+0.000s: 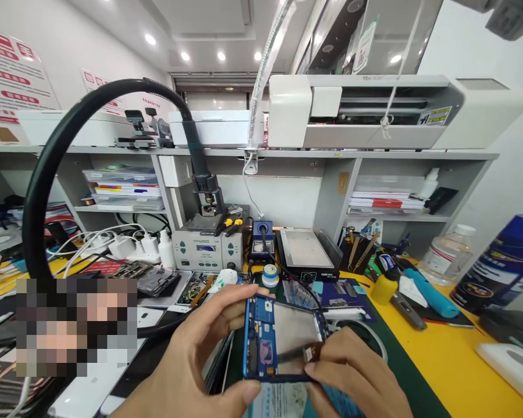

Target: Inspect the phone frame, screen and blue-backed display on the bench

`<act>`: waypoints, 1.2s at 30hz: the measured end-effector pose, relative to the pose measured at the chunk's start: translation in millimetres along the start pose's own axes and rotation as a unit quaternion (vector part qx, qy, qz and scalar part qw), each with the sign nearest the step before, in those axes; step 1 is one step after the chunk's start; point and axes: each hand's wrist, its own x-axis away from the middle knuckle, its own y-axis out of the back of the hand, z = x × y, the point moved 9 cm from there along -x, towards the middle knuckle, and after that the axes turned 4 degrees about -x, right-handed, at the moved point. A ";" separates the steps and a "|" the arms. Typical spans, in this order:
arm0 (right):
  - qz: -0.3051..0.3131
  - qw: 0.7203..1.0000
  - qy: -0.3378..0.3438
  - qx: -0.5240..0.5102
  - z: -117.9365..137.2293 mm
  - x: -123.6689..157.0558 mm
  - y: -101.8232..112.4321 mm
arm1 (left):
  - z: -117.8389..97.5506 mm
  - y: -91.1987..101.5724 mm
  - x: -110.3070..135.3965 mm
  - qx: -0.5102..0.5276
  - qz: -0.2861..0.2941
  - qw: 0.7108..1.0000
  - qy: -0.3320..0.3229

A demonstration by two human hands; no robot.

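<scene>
A blue-framed phone (293, 326) is held up with its inside showing: a blue circuit section on the left and a bare grey metal bay on the right. My left hand (192, 348) is closed around its left end, fingers along the top edge and thumb at the lower edge. At the right end, my right hand (359, 368) is closed with its fingertips on the lower right edge. A dark brown flex cable (297, 352) lies across the bay, reaching my right fingertips. Whether those fingers also pinch the cable, I cannot tell.
Below is a green mat (412, 366) on a yellow bench (466, 348). A soldering station (207, 249), a heating plate (307, 249) and a round tin (270, 275) stand behind. Bottles and tools lie right. A black hose (37, 191) arches over phone parts at left, by a pixelated patch.
</scene>
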 end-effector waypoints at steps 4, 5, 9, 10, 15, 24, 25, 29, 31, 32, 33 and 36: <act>-0.022 0.999 0.005 0.027 -1.0 -2.6 8.4 | 1.0 1.3 5.5 -0.034 0.009 0.999 -0.010; -0.019 0.999 0.004 0.032 -1.0 -2.2 8.2 | 1.7 1.6 6.5 -0.038 0.009 0.999 -0.011; -0.029 0.999 -0.010 0.042 -1.6 -0.9 9.6 | 1.4 2.5 9.0 -0.064 -0.004 0.998 -0.017; -0.033 0.998 -0.009 0.044 -1.3 -1.0 10.2 | 1.0 2.7 9.1 -0.072 -0.009 0.997 -0.017; -0.025 0.998 0.009 0.053 0.0 -0.1 8.3 | -6.2 2.0 6.1 -0.144 -0.037 0.988 -0.036; -0.042 0.997 0.015 0.065 0.3 2.0 8.8 | -19.5 1.1 9.2 -0.196 -0.060 0.977 -0.067; -0.046 0.997 0.014 0.066 0.1 1.3 9.7 | -19.9 0.5 8.8 -0.197 -0.059 0.976 -0.070; -0.056 0.996 0.019 0.066 0.6 -0.2 9.9 | -23.8 -1.0 6.0 -0.190 -0.074 0.975 -0.085; -0.061 0.996 0.017 0.065 -0.1 0.7 9.4 | -25.8 -0.4 5.8 -0.170 -0.090 0.977 -0.088; -0.065 0.996 0.015 0.066 -0.5 1.5 9.5 | -26.1 0.2 6.1 -0.157 -0.097 0.979 -0.086; -0.064 0.996 0.014 0.068 -1.2 2.4 9.3 | -25.7 0.9 6.6 -0.145 -0.104 0.981 -0.082; -0.048 0.996 0.022 0.078 -1.6 4.6 7.9 | -22.2 4.0 8.4 -0.125 -0.119 0.983 -0.060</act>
